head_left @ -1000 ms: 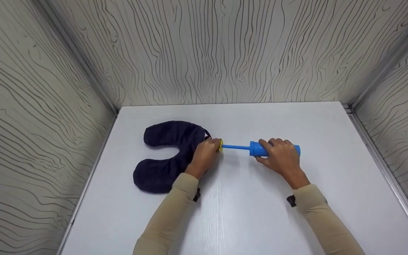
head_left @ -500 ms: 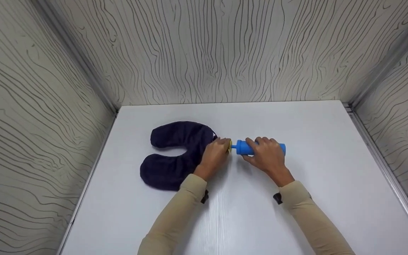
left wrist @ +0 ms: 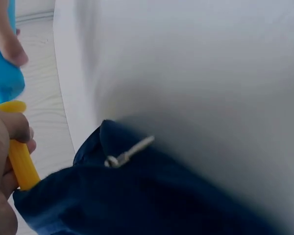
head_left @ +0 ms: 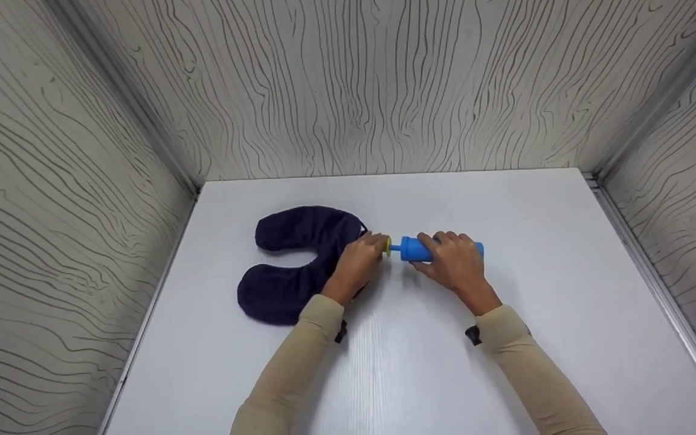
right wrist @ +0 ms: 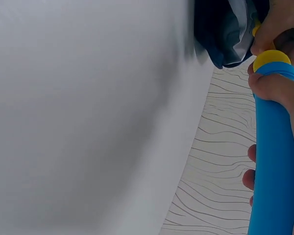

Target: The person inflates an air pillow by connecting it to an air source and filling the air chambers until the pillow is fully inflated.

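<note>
The white surface (head_left: 408, 374) carries a navy U-shaped pillow (head_left: 327, 244), its opening facing nine o'clock in the head view. At the pillow's three o'clock, just apart from it, a blue cylinder (right wrist: 277, 156) lies within the wrapped fingers of the right hand (head_left: 458, 261), which is angled toward eleven o'clock, back uppermost. The left hand (head_left: 357, 263), angled toward one o'clock, also back up, curls its fingers round a yellow tube (left wrist: 22, 164) whose nine o'clock end meets the pillow. Between tube and cylinder shows a short, thin blue rod (head_left: 395, 248)
</note>
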Motion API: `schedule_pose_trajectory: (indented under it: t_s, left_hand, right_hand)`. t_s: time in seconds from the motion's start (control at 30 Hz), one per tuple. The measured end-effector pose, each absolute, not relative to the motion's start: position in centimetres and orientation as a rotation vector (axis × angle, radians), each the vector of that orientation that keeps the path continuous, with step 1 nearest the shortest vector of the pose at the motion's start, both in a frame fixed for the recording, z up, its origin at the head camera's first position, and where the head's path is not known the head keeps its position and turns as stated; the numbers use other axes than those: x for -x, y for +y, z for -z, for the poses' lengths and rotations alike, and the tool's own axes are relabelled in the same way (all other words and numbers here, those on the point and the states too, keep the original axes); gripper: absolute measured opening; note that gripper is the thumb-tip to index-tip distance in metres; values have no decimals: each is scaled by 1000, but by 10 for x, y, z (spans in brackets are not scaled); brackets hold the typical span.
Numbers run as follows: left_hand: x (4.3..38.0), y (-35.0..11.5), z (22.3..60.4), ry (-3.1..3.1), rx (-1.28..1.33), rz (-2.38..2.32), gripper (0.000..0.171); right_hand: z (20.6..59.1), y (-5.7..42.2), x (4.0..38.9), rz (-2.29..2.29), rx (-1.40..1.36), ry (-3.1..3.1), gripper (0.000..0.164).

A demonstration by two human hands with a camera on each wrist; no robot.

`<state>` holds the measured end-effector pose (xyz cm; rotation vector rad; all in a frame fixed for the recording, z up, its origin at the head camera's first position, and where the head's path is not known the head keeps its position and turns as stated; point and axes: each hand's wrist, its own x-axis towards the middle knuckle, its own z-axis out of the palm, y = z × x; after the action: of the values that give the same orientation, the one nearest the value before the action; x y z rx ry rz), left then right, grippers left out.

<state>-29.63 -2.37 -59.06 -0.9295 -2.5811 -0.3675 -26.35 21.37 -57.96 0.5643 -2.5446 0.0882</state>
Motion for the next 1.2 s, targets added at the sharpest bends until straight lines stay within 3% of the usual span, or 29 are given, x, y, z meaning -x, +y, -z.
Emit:
schedule_pose_trajectory:
  t_s: [0.47,0.63,1.2]
  left_hand:
    - [305,-51,593,-2527,900,443,18]
    - [305,-56,594,-2542,857,467,23]
    - [293,-25,591,-2502,797,417,20]
  right_hand:
    - [568,249,260,-63,-547,-2533,63]
    - [567,256,258,-77,-528,-2531,62]
    - [574,215,262,-41,-545,-2543,61]
